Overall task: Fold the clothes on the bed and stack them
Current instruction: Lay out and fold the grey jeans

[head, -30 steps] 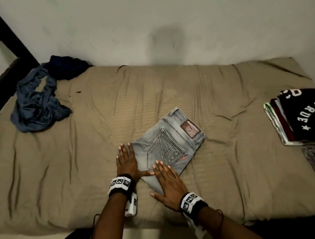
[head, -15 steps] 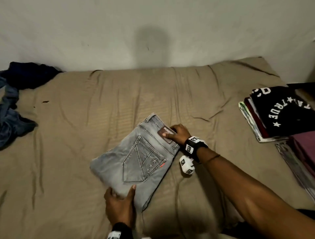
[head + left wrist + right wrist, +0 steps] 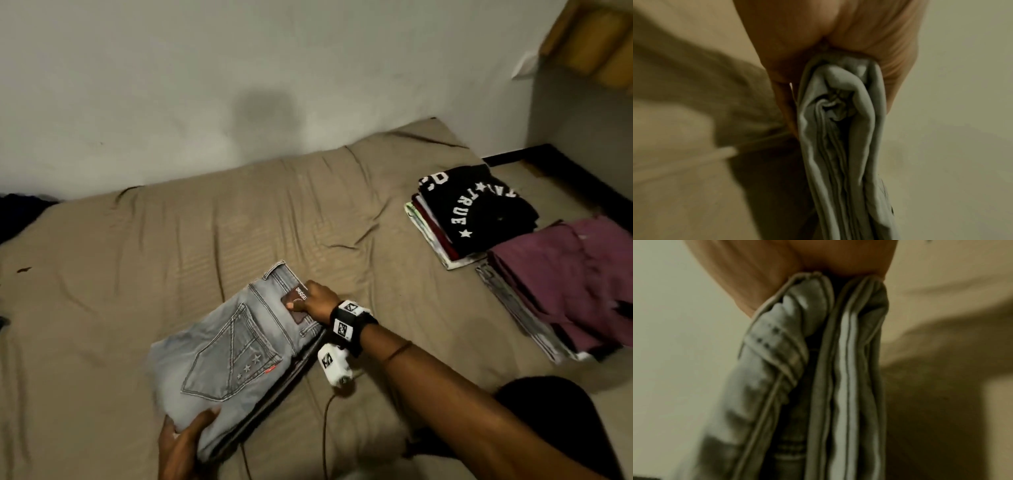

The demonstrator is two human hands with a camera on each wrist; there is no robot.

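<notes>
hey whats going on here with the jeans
A person is putting away laundry on a bed. Both hands grip a folded pair of grey jeans: the right hand holds the waistband end by the brown patch, and the left hand holds the opposite, near end. The jeans look lifted off the tan sheet. To the right sit two stacks of folded clothes, one topped by a black printed shirt, the other by a maroon garment. The jeans have not yet joined either stack.
</notes>
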